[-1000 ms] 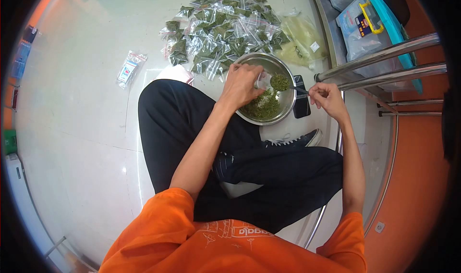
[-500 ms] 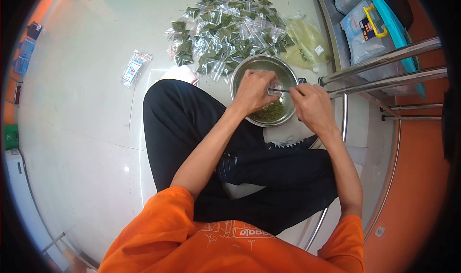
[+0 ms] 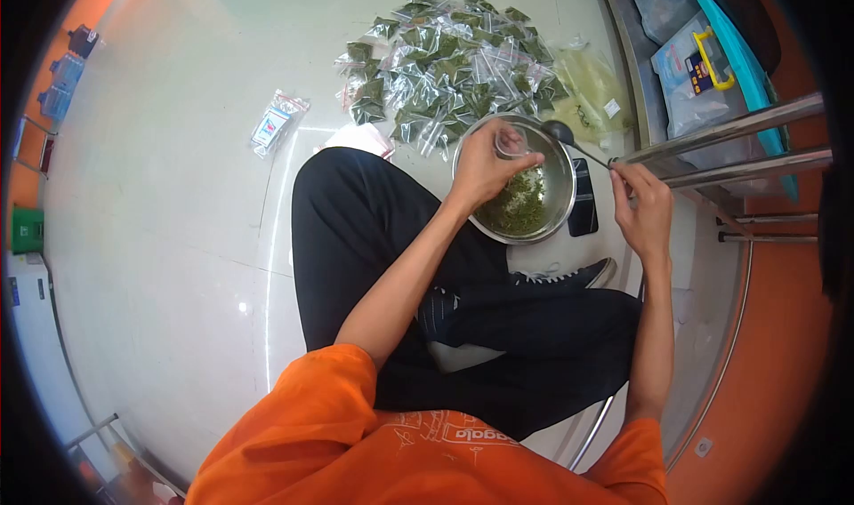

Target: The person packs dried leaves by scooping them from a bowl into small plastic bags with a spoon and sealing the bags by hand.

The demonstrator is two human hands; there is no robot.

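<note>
A steel bowl [image 3: 565,204] stands on the floor in front of my legs, with chopped dried green leaves [image 3: 520,207] in its bottom. Over its upper left part, my left hand [image 3: 489,165] is closed around what looks like a small clear plastic bag [image 3: 511,143], its mouth rounded. My right hand [image 3: 642,204] is to the right of the bowl, pinching the thin handle end of a spoon [image 3: 559,132]. The spoon's dark head points up and left, above the bowl's right rim. Whatever is inside the clear bag is hidden by my fingers.
Beyond the bowl lies a heap of filled clear zip bags [image 3: 445,60]. A large yellowish bag [image 3: 592,83] lies beside it. A phone [image 3: 583,198] is right of the bowl. A bag packet [image 3: 278,124] lies left. Metal rails [image 3: 738,127] and storage boxes [image 3: 698,69] stand right.
My right hand has drawn the spoon out of the clear bag and moved right and down. The spoon head now shows above the rim. The phone is more fully uncovered.
</note>
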